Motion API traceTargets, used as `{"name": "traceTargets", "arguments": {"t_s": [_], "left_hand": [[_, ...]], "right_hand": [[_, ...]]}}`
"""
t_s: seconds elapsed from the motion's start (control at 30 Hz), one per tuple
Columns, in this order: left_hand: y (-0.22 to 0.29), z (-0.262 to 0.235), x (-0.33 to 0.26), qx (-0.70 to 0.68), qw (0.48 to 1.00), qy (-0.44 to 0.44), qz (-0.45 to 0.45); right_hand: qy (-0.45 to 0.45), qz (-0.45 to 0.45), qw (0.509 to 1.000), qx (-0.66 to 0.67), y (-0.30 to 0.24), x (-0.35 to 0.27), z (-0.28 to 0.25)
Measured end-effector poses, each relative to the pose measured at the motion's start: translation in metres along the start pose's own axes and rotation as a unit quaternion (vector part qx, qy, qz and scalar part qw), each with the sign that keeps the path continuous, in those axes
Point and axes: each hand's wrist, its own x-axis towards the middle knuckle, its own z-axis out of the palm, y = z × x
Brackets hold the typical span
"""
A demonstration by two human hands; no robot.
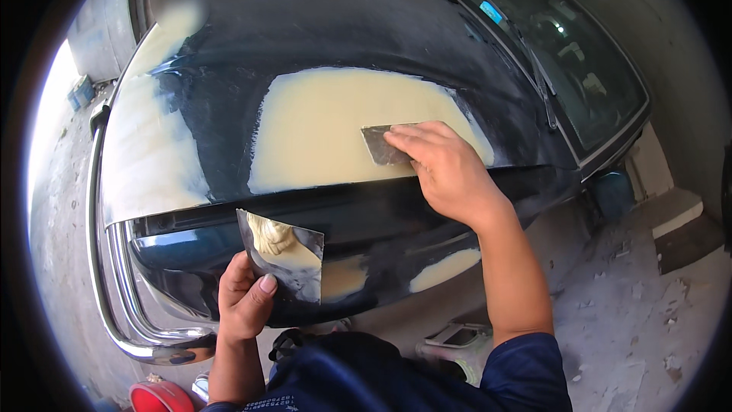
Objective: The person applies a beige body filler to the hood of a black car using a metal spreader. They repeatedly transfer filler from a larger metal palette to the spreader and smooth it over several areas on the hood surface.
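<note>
My right hand point(446, 172) grips a dark, flat putty spreader point(379, 145), laid against a broad cream patch of body filler point(313, 122) on the dark car hood point(252, 23). Its fingers press along the top of the blade, near the patch's right part. Lower left, my left hand point(248, 297) pinches a square mixing plate point(301, 278) by its near edge, the thumb on top. A lump of cream filler point(271, 235) sits toward the plate's far corner, with a thinner smear below it. The plate is held in front of the fender point(374, 225).
More filler point(145, 145) covers the hood's front edge, and a smaller patch point(446, 269) lies on the fender. A chrome bumper bar point(95, 206) curves round the left. The windshield point(572, 53) and wiper are at upper right. Below stand a red bucket point(160, 397) and a stool point(457, 339).
</note>
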Motion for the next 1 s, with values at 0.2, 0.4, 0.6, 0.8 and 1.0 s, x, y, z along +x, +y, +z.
{"name": "traceTargets", "arguments": {"t_s": [0.2,0.4,0.6,0.8,1.0], "left_hand": [[-0.004,0.006,-0.005,0.0,1.0,-0.009,-0.006],[-0.007,0.018,-0.003,-0.02,0.999,-0.036,-0.022],[-0.011,0.032,-0.004,-0.072,0.986,-0.11,-0.103],[-0.008,0.069,0.013,-0.025,0.974,-0.2,-0.108],[-0.008,0.077,0.007,-0.045,0.98,-0.166,-0.103]], "right_hand": [[-0.001,-0.008,1.0,0.013,-0.024,-0.031,-0.005],[0.008,-0.012,1.0,-0.008,-0.038,-0.059,-0.012],[0.111,-0.034,0.981,0.153,-0.073,-0.084,-0.044],[0.154,-0.097,0.929,0.321,-0.1,-0.101,-0.041],[0.004,-0.001,0.996,0.09,-0.047,-0.12,-0.045]]}}
